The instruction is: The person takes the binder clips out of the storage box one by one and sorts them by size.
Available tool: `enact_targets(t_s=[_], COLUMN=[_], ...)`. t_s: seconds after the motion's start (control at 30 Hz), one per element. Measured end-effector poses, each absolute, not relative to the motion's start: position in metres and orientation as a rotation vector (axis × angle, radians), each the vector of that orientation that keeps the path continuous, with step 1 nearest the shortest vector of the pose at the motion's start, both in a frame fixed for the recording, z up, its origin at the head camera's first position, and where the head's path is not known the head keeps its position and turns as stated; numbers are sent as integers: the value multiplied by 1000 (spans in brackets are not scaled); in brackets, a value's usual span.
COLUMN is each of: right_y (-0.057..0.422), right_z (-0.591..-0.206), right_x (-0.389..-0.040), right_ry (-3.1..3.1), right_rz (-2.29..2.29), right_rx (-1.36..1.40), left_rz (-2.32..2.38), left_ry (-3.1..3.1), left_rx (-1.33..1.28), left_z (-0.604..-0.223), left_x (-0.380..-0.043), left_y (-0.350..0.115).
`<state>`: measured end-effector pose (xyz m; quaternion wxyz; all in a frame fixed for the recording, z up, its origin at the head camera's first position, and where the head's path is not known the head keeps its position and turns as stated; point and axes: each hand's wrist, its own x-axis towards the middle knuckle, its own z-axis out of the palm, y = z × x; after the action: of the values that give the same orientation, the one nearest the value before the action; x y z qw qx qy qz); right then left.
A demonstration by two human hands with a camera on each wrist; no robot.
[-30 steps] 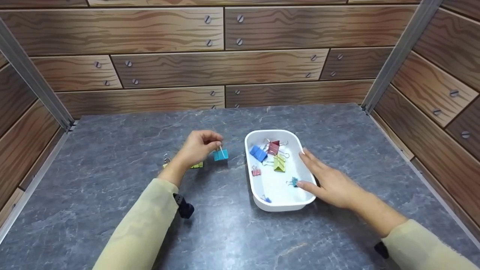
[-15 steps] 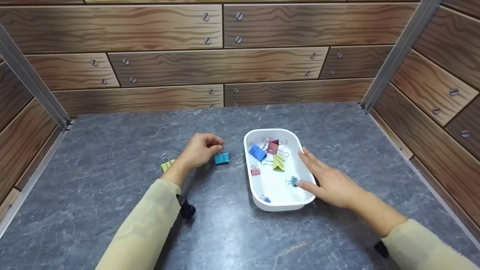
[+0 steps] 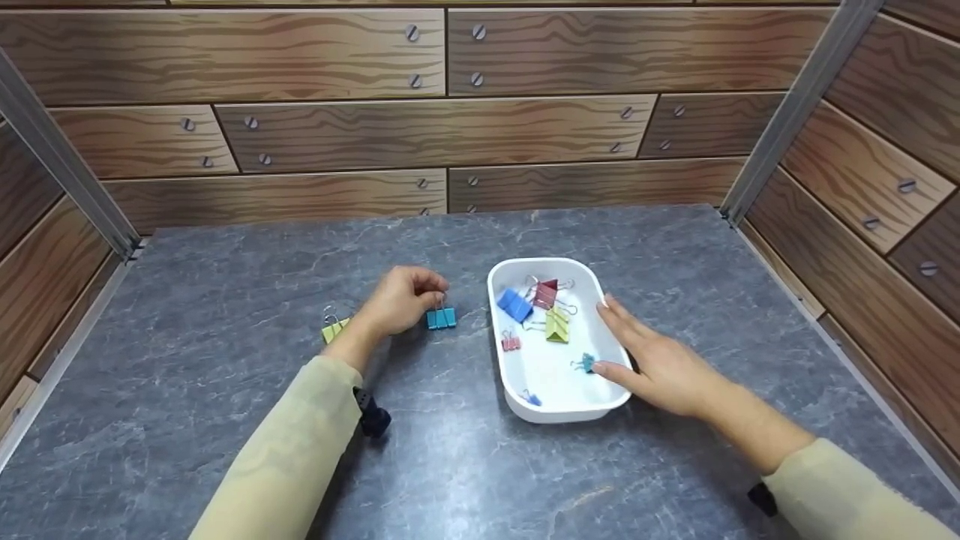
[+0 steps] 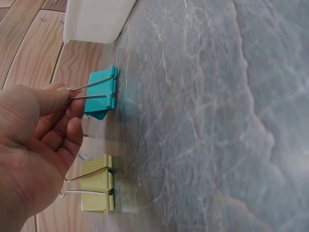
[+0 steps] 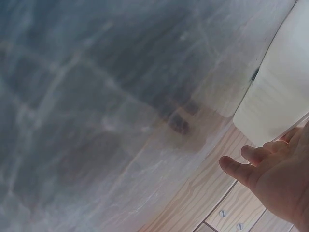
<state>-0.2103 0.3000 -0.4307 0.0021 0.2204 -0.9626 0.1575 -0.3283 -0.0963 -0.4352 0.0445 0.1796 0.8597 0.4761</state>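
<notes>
My left hand (image 3: 405,300) pinches the wire handles of a teal binder clip (image 3: 441,318) between thumb and fingertips. In the left wrist view the teal clip (image 4: 101,92) stands with its spine down at the table. A yellow binder clip (image 4: 97,183) stands close by, below the fingers. Left of the left wrist, a yellow clip (image 3: 335,330) is partly covered by the arm. My right hand (image 3: 660,367) rests with straight fingers along the right rim of a white tray (image 3: 559,394), its thumb over the edge.
Inside the tray lie a blue clip (image 3: 515,305), a red clip (image 3: 546,294), a yellow clip (image 3: 557,325), a small pink clip (image 3: 511,342), a small teal clip (image 3: 587,363) and a small blue clip (image 3: 532,397). Wood-patterned walls (image 3: 442,135) border the grey marbled tabletop (image 3: 465,480).
My left hand has come down slightly with the teal clip, which is now lower, at the tabletop. My right hand stays at the tray.
</notes>
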Motion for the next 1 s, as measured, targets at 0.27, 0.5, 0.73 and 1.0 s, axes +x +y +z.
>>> enact_targets(t_s=[0.27,0.5,0.73,1.0], right_y=[300,300,300,300], right_z=[-432,-432,-432,-433], right_x=[-211,-211,-211,-212], right_ry=[-3030,-3037,-3039,-3052], right_rz=[498,501,499,507], right_rx=[684,681,678,665], left_rz=[1380,1358,1393,1431], left_ry=[2678,2689,2674,2697], left_rx=[568,570,551,584], left_z=[-433,-432,-428,-413], left_x=[-329,-328,-326,-320], left_y=[-98,-99,-100,-93])
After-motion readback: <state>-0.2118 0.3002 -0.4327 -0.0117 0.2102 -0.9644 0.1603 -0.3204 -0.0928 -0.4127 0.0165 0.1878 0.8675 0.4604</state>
